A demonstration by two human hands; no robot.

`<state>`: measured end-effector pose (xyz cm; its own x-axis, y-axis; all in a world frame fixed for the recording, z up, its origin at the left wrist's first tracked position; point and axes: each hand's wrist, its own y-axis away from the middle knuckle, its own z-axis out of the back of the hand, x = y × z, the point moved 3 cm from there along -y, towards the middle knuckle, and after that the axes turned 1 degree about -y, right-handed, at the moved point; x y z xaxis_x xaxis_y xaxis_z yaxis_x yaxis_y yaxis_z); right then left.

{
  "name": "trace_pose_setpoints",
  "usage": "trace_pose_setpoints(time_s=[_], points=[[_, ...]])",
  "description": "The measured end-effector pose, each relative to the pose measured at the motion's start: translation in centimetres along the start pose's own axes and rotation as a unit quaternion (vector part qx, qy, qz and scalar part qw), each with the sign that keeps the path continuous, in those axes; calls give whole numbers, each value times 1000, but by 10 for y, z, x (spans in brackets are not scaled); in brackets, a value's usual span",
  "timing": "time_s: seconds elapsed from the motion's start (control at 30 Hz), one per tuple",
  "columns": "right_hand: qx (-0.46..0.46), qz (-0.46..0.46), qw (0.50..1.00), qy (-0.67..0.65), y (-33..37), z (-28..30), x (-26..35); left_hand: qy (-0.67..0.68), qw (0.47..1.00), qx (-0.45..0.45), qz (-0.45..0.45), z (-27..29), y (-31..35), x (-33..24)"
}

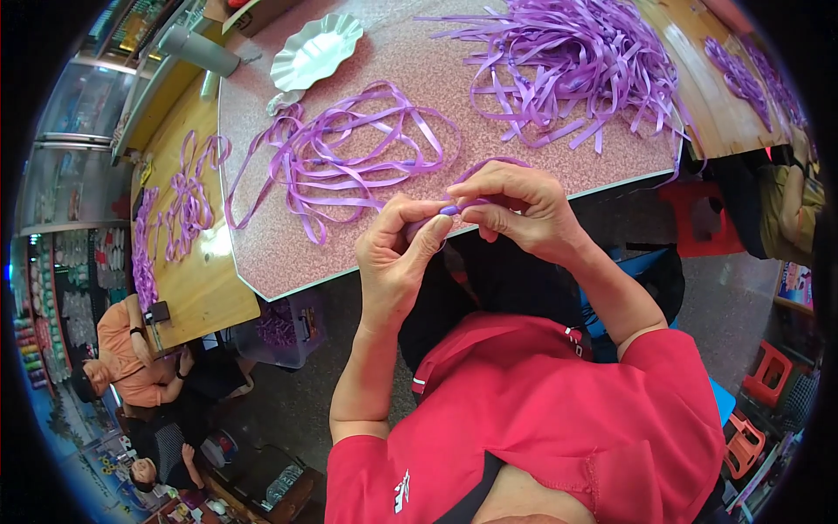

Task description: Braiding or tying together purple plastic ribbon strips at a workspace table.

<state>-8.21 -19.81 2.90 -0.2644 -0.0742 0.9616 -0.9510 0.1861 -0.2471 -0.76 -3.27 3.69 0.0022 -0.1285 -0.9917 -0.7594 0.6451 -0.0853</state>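
I get a brightly lit pink tabletop (272, 258), white glare on the wooden table (199, 293) beside that tabletop's left edge, and fisheye bending toward a blue-fringed black rim.

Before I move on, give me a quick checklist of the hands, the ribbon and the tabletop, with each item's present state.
1. Left hand pinching the held purple ribbon at its small violet fitting: ok.
2. Right hand gripping that ribbon just right of the fitting: ok.
3. Fitting secured on the ribbon: cannot tell; the hands hide part of it.
4. Looped purple ribbons lying free of crossings: not ok; strands overlap.
5. Scalloped white dish clear of the large ribbon pile: ok, a gap shows.
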Motion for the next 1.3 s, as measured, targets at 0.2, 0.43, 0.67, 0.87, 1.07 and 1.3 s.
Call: trace_pose_setpoints(time_s=[0.2, 0.43, 0.67, 0.87, 1.07, 1.3], points=[[47, 89, 981, 169, -3, 9, 11, -62, 998, 7, -25, 17, -4, -9], [-112, 40, 952, 282, -17, 88, 1, -270, 940, -198, -67, 123, -29, -29], [-134, 84, 873, 461, -34, 116, 13, -631, 730, -225, -139, 140, -37, -23], [-87, -91, 837, 532, -43, 124, 7, -521, 832, -130, -141, 70, -36, 2], [-153, -184, 845, 479, -50, 136, 0, -461, 866, -75, -179, 18, -32, 10], [-222, -9, 835, 503, -59, 143, -20, -420, 887, -34, -190, -9, -36, 19]])
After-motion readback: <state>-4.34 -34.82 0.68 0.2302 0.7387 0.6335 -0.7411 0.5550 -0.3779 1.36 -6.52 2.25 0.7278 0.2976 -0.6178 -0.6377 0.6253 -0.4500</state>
